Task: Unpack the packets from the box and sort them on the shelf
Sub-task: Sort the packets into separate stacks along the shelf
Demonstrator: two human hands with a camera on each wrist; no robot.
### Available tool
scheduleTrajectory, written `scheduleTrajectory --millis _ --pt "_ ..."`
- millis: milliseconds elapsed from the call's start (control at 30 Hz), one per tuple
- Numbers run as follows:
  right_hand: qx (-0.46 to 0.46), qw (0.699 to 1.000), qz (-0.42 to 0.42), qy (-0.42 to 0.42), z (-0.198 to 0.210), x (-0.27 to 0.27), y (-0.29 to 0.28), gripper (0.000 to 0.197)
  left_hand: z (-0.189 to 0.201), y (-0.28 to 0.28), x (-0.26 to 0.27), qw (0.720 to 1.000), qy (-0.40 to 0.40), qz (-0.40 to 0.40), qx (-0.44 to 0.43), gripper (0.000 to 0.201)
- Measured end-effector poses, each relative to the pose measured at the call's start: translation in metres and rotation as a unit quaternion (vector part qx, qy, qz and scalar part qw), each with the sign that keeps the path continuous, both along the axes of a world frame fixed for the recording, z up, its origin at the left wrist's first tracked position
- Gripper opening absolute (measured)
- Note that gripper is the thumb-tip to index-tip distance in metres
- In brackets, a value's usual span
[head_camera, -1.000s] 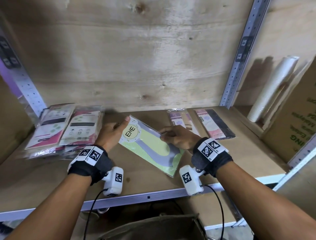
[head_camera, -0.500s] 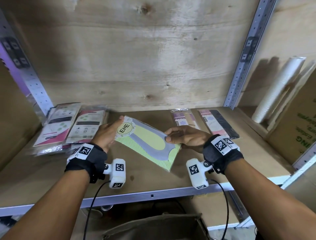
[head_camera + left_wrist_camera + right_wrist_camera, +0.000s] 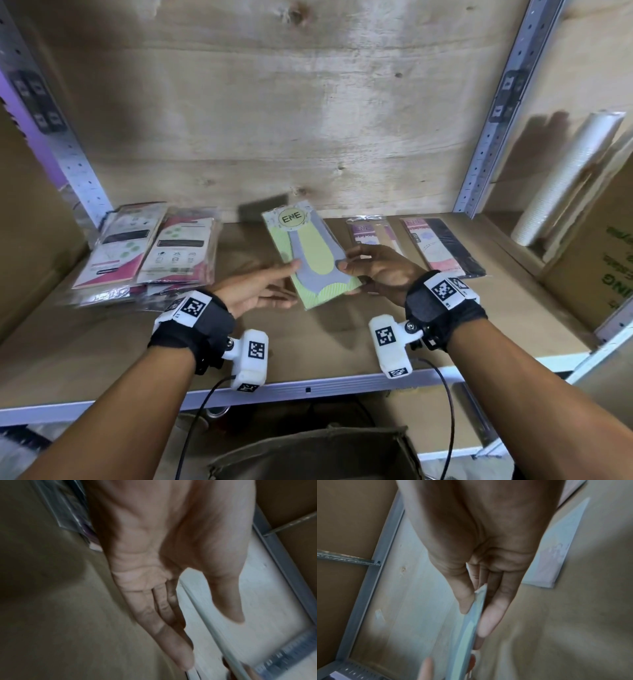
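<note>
The wooden shelf (image 3: pixel 342 346) carries a heap of packets (image 3: pixel 150 253) at its left edge and two flat packets (image 3: pixel 435 246) toward the back right. Over its middle, tilted off the board, is the green ENE packet (image 3: pixel 310 253). The right hand (image 3: pixel 376 274) has it in a pinching grip, thumb on top. The left hand (image 3: pixel 257 291), fingers straight, touches its left edge.
</note>
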State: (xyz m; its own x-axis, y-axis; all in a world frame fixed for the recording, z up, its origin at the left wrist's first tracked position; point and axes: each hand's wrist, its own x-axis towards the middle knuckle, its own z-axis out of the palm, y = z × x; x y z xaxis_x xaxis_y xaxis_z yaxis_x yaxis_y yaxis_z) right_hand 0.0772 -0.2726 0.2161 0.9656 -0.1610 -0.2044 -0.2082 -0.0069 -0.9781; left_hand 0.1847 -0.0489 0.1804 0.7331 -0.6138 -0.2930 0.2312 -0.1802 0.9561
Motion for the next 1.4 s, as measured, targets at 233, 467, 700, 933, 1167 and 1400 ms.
scheduleTrajectory --millis 233,467,700,933,1167,1400 --pt "-0.013 0.999 -0.005 0.039 -0.008 0.008 0.004 0.029 -0.004 -0.007 -0.003 0.999 -0.038 0.011 -0.012 0.025" --pt "-0.132 0.988 -0.013 0.076 -0.016 0.019 0.004 0.032 -0.009 -0.005 0.001 0.999 -0.024 0.038 0.031 0.032" --pt "-0.252 0.958 -0.022 0.138 -0.016 0.026 0.010 0.031 -0.010 -0.012 -0.001 0.991 -0.050 0.095 0.081 0.038" --pt "-0.324 0.930 -0.035 0.171 -0.012 0.023 0.014 0.035 -0.008 -0.015 0.001 0.972 -0.105 0.100 0.184 0.043" --pt "-0.248 0.958 -0.055 0.134 -0.014 0.030 0.010 0.037 -0.006 -0.026 0.000 0.967 -0.120 0.074 0.212 0.047" --pt "-0.246 0.961 -0.062 0.111 -0.014 0.038 0.007 0.037 -0.008 -0.041 0.012 0.965 -0.125 0.110 0.202 0.041"
